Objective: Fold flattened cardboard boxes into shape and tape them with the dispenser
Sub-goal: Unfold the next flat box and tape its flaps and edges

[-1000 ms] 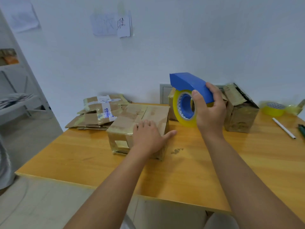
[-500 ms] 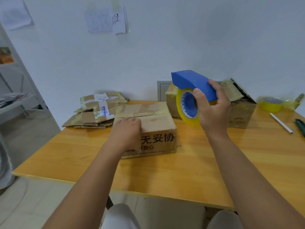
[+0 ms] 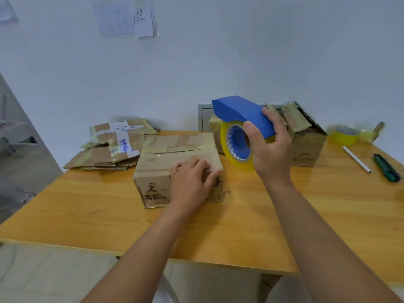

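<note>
Left hand lies over the near top edge of a folded box at the middle of a wooden table, fingers extended flat on the top flap and thumb down the printed front face, pressing rather than gripping. Right hand holds a blue tape dispenser in the air just right of the box, fingers curled over its cover and thumb on the near side; the yellow roll hangs below the cover, clear of the cardboard. The box's top flaps are closed, with a dark seam showing between them (old tape strips cover much of the surface). A stack of flattened boxes rests at the table's far left, near the wall. Behind the dispenser stands a second box, its flap raised. At far right sit a spare roll, a white pen and a green cutter, each apart from the others. Paper notes are stuck on the white wall above.
</note>
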The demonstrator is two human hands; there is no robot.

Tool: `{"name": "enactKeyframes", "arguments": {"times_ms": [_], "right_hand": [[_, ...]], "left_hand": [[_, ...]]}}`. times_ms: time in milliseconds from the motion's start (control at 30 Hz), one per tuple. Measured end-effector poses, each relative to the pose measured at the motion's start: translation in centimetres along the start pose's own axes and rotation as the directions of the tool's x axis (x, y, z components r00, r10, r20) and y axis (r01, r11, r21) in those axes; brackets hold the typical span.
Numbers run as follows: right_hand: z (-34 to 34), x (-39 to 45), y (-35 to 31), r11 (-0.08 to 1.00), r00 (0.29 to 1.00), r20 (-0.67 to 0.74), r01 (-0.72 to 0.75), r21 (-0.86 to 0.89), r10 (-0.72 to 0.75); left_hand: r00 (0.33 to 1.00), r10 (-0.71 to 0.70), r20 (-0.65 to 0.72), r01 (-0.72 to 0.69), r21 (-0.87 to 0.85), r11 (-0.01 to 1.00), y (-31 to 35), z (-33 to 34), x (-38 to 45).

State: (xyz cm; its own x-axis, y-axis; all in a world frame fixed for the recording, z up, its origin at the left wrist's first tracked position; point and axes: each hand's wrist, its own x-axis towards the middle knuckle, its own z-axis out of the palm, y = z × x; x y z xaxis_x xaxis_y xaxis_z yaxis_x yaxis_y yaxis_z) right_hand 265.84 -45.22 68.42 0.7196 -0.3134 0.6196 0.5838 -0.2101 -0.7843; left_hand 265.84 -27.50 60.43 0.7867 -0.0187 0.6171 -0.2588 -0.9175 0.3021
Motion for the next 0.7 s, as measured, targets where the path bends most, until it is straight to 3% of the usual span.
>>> {"name": "enactKeyframes", "arguments": {"times_ms": [100,467,700], "right_hand": [[-0.3,0.1,0.4,1.000,1.000,0.003,-0.013,0.010,0.013],[-0.4,-0.9,1.0,0.999,0.999,-0.001,-0.046,-0.001,0.046],[-1.7,-1.2,1.7,0.996,0.996,0.000,-0.084,-0.041,0.084]], "left_hand": [[0.998,0.055,-0.009,-0.055,-0.046,0.997,-1.1,-0.3,-0.2],[0.997,-0.081,0.018,0.083,-0.090,0.993,0.2,-0.3,0.8],[1.000,-0.026,-0.015,0.025,-0.054,0.998,-0.1,0.0,0.5]]}}
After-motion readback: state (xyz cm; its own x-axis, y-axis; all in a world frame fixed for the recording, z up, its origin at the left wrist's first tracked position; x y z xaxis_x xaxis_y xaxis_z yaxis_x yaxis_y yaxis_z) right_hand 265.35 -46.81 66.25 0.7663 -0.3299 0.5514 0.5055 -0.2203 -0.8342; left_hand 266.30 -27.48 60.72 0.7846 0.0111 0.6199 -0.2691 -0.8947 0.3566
